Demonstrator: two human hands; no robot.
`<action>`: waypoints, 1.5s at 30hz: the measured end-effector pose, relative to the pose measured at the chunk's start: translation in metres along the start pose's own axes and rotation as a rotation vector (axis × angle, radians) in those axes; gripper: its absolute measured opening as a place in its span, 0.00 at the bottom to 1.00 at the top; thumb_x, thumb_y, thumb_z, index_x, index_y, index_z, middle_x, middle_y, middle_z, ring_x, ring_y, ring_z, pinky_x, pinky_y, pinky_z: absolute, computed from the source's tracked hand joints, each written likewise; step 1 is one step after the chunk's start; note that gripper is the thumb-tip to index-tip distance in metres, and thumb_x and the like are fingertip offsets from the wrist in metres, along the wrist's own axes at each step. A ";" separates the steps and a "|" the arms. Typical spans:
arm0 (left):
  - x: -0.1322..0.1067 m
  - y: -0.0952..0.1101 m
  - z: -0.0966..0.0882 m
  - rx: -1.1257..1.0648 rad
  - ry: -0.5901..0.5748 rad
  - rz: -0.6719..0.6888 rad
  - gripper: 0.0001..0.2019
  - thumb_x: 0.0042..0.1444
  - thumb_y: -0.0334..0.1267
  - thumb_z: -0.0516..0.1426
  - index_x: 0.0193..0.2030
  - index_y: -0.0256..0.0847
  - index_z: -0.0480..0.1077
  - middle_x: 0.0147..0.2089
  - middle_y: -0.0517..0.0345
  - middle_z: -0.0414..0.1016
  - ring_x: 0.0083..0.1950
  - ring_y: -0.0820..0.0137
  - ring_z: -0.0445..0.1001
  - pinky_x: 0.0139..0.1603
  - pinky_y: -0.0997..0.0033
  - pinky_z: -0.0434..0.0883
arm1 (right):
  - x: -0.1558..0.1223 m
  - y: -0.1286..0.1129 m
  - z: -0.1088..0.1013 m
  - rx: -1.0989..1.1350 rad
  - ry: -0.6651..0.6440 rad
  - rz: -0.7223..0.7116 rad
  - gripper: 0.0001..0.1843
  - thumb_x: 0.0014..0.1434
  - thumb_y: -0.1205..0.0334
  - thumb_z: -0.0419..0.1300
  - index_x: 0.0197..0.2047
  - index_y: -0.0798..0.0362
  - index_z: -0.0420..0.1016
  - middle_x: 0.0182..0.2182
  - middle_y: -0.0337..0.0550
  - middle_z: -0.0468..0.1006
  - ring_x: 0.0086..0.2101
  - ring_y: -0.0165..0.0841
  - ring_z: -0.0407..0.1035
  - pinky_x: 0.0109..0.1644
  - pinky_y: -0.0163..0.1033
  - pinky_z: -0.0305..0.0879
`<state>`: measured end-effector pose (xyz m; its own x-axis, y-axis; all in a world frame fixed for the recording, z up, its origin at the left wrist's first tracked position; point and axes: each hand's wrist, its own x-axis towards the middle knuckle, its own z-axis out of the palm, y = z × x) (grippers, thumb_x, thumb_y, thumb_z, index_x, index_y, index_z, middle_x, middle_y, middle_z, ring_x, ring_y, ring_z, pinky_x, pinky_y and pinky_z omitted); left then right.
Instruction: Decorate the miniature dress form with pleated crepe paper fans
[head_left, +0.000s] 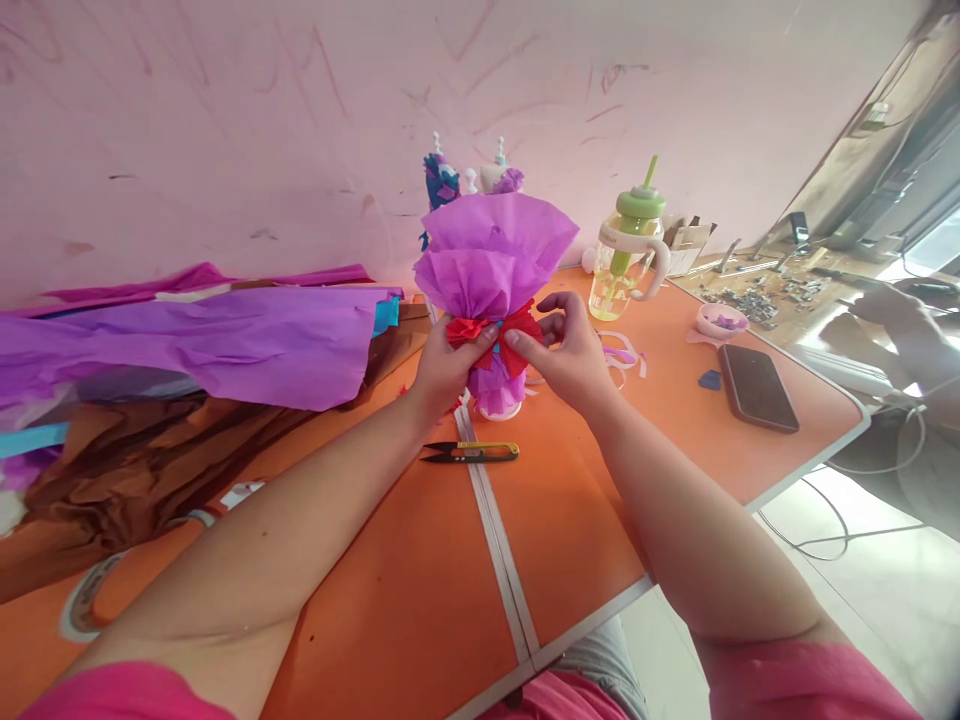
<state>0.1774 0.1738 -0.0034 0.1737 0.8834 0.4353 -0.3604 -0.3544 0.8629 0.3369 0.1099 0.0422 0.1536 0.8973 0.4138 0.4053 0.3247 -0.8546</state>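
A bouquet-like bundle wrapped in purple tissue paper [495, 250] stands upright on the orange table [420, 600]. A red ribbon bow [491, 335] is tied around its narrow waist. My left hand [446, 365] pinches the left loop of the bow, fingers closed. My right hand [566, 350] pinches the bow's right side, fingers closed too. Small decorated tops [469, 180] poke out above the paper.
Yellow-handled thread snips [472, 452] lie on the table just below my hands. Purple and brown paper sheets [187, 350] pile at the left. A green-lidded drinking bottle [626, 255], a pink dish [721, 320] and a phone [757, 387] sit at the right. Another person's hand [900, 310] shows at the far right.
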 end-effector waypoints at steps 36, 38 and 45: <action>-0.001 0.001 0.003 -0.008 0.007 -0.065 0.19 0.45 0.44 0.72 0.40 0.40 0.73 0.39 0.58 0.78 0.40 0.68 0.77 0.46 0.65 0.73 | -0.004 -0.008 -0.007 -0.422 0.152 -0.442 0.06 0.60 0.55 0.62 0.35 0.48 0.75 0.36 0.40 0.78 0.39 0.38 0.67 0.47 0.45 0.63; -0.002 0.001 0.004 0.009 -0.009 -0.071 0.19 0.43 0.43 0.72 0.39 0.40 0.73 0.38 0.59 0.78 0.39 0.69 0.77 0.45 0.66 0.73 | -0.002 -0.005 -0.008 -0.433 0.164 -0.458 0.05 0.62 0.57 0.60 0.35 0.47 0.76 0.36 0.40 0.78 0.39 0.38 0.67 0.48 0.45 0.63; -0.002 0.002 0.007 0.030 0.016 -0.052 0.19 0.44 0.44 0.72 0.39 0.42 0.73 0.36 0.58 0.77 0.38 0.66 0.76 0.41 0.64 0.74 | -0.010 -0.010 -0.011 -0.464 0.211 -0.608 0.12 0.63 0.52 0.58 0.45 0.47 0.74 0.39 0.46 0.74 0.42 0.41 0.66 0.50 0.49 0.62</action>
<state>0.1823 0.1694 -0.0009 0.1768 0.9056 0.3856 -0.3235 -0.3165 0.8917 0.3411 0.0944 0.0506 -0.0662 0.5122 0.8563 0.8004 0.5398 -0.2609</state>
